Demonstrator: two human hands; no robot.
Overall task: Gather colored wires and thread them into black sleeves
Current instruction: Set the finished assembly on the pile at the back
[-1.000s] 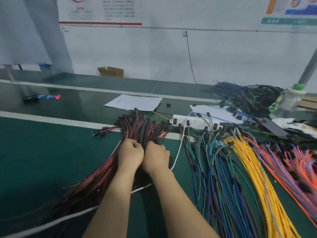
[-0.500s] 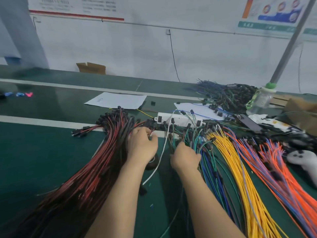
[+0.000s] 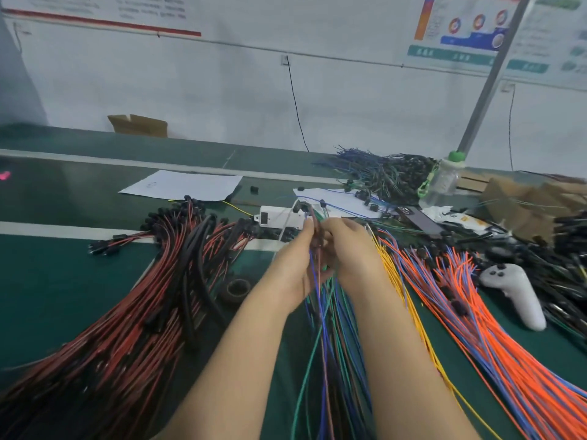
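My left hand (image 3: pixel 293 268) and my right hand (image 3: pixel 349 249) are raised together over the bench, both pinching a small bunch of blue, green and brown wires (image 3: pixel 320 312) that hangs down between my forearms. To the left lies a big pile of red wires with black sleeves (image 3: pixel 193 249) among them. A yellow wire bundle (image 3: pixel 400 281) lies just right of my right hand, and orange and blue wires (image 3: pixel 476 328) fan out beyond it.
A white power strip (image 3: pixel 276 215) sits behind my hands. A tape roll (image 3: pixel 236 289) lies left of my left wrist. A white controller (image 3: pixel 514 295), a plastic bottle (image 3: pixel 443 179), paper sheets (image 3: pixel 181 185) and a dark wire heap (image 3: pixel 390 176) crowd the green bench.
Both hands left the red pile. The right hand went to the blue-green wires, the left followed, and now both hold a few of them lifted off the bench.
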